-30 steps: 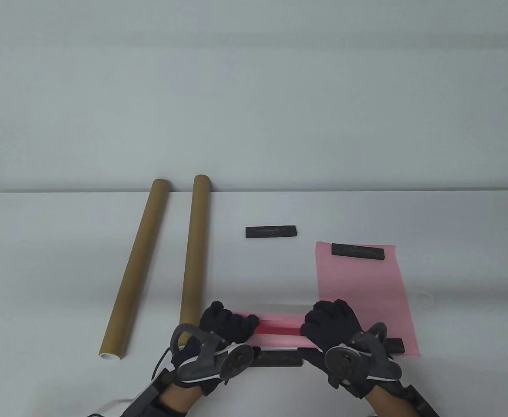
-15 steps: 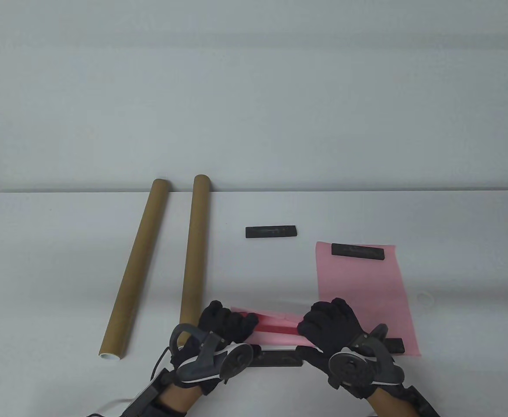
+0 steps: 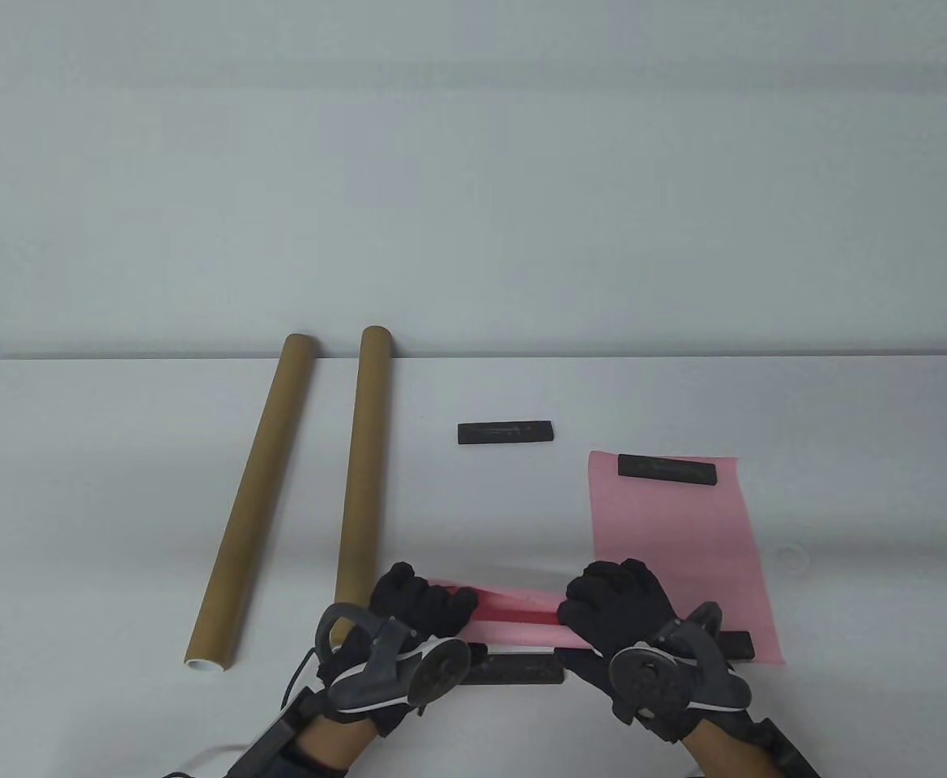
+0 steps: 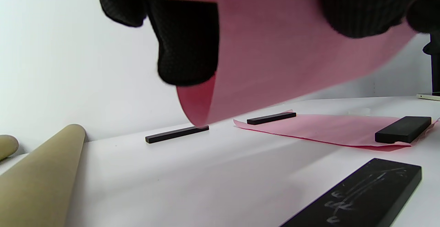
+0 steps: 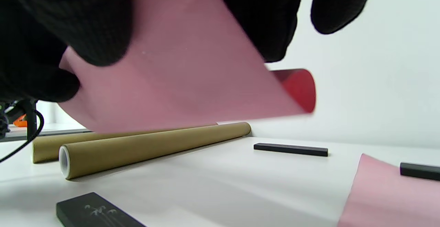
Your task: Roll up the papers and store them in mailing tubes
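Observation:
Both hands hold a partly rolled pink paper [image 3: 518, 614] just above the table's front. My left hand [image 3: 424, 606] grips its left end and my right hand [image 3: 612, 604] grips its right end. In the left wrist view the curled paper [image 4: 275, 48] hangs under my gloved fingers [image 4: 187, 48]. It also shows in the right wrist view [image 5: 178, 82], off the table. Two brown mailing tubes [image 3: 258, 494] [image 3: 364, 470] lie side by side to the left, and the left tube's open near end shows a white rim. A second pink sheet [image 3: 676, 535] lies flat at the right.
Black bar weights sit on the flat sheet's far end [image 3: 667, 468] and near end [image 3: 739, 645]. Another lies mid-table [image 3: 505, 432], and one lies below the roll between my hands [image 3: 522, 669]. A small clear round thing [image 3: 793, 557] lies right of the sheet.
The roll between my hands has tilted a little, its left end slightly farther from me. My right hand shifted slightly left. The tubes, weights and flat sheet have not moved.

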A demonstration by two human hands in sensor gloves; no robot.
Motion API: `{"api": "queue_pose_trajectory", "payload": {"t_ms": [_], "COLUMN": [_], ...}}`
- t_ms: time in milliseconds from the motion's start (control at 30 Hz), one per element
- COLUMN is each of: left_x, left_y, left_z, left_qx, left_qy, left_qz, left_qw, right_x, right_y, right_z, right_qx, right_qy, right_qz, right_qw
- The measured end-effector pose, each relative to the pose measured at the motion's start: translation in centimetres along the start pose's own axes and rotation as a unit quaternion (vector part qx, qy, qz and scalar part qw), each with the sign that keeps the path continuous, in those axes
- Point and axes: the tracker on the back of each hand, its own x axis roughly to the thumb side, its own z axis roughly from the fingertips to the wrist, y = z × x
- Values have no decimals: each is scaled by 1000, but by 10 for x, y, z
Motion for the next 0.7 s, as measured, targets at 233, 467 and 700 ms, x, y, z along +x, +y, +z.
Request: {"api": "queue_pose_trajectory", "payload": {"t_ms": [233,467,700], "left_x": [0,-4,1], "left_y": [-1,-1,0], "left_z": [-1,-1,-1], "left_qx": [0,-4,8], "left_qy": [-4,5,-7], "left_qz": [-5,9,-15], "left_qw": [1000,1000,1000], "right_x": [-1,2,-2], "right_y": [1,2,3], "right_z": [0,0,-1], "right_qx": [6,-7,9], "right_qy": [0,-4,2], "right_qz": [-6,11,-19], "right_qw": [1000,1000,1000]}}
